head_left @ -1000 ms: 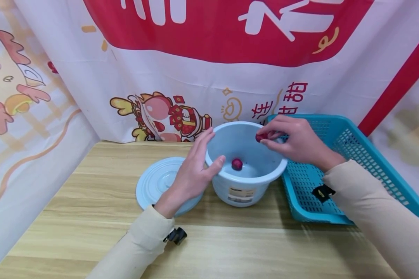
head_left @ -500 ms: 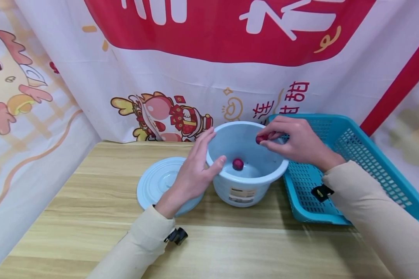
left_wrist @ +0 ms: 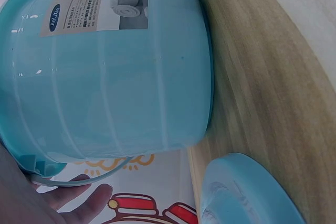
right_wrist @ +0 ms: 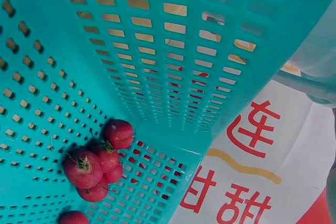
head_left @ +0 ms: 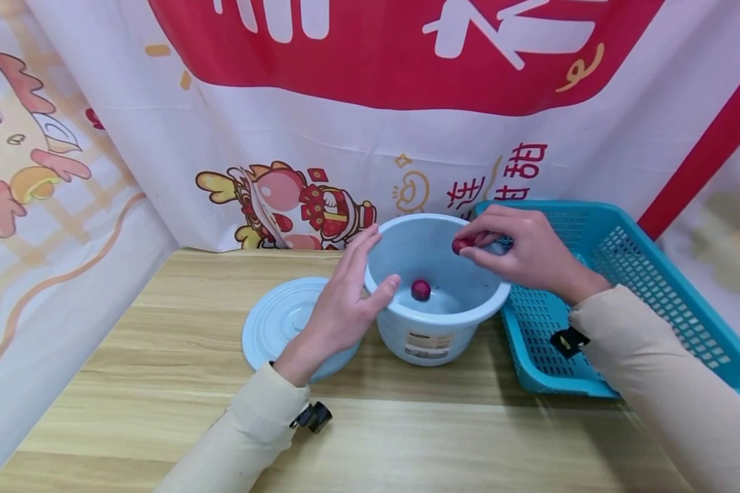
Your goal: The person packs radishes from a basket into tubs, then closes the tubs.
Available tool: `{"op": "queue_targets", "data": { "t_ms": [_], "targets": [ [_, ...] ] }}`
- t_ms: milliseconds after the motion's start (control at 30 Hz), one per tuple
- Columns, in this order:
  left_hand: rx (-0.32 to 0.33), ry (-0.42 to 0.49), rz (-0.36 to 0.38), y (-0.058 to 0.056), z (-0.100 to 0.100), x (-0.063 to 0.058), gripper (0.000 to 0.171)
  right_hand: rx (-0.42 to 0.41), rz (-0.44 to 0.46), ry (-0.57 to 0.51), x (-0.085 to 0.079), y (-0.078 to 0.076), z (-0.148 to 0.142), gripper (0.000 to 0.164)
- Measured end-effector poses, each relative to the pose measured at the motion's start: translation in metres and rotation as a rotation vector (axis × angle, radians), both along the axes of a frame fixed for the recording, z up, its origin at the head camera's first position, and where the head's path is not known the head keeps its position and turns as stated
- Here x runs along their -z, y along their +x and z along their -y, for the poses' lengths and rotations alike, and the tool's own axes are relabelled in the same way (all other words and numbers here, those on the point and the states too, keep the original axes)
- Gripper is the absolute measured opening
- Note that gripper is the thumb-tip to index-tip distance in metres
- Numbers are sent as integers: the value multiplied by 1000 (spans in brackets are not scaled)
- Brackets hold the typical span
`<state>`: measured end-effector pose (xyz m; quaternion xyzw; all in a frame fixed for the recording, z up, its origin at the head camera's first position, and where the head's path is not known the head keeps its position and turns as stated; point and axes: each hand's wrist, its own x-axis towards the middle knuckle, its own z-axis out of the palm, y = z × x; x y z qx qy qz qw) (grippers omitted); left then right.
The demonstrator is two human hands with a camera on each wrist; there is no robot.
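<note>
A light-blue bucket [head_left: 439, 318] stands upright in the middle of the table. My left hand [head_left: 340, 296] rests against the left side of its rim, fingers straight and thumb at the near edge. The left wrist view shows those fingers past the rim, by the thin bucket handle [left_wrist: 79, 183]. Over the bucket's right side, my right hand [head_left: 524, 246] pinches a small red radish [head_left: 460, 245] between thumb and fingertips. Another radish [head_left: 421, 289] lies on the bucket floor.
A teal perforated basket [head_left: 564, 389] stands right of the bucket; in the right wrist view it holds several radishes [right_wrist: 84, 169]. The bucket's round lid [head_left: 265, 325] lies on the wooden table [head_left: 179, 370], partly under my left hand. A printed cloth [head_left: 345, 137] hangs behind.
Almost nothing differs. Both hands keep their places, the radish stays in the right fingertips, and the whole view shifts only very slightly.
</note>
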<state>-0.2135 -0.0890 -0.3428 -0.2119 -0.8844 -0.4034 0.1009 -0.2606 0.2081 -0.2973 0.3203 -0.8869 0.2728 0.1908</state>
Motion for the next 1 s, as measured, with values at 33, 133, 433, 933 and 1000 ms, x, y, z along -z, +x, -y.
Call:
{"op": "queue_targets", "data": {
  "t_ms": [33,133,433,933,1000],
  "targets": [
    [2,3,-1,0,0,0,82,-3,-4,-1,0,0,-1,33],
    [6,10,-6,0,-1,0,81,-7,-14,-5,1,-1,-2,33],
    [-1,-3,-2,1,-1,0,82,-16,-27,-9,3,-1,-4,32],
    [0,-1,-7,1,0,0,82,-25,-16,-26,4,-2,-2,32],
    [-1,0,-7,1,0,0,82,-20,-8,-25,3,-2,-2,31]
  ]
}}
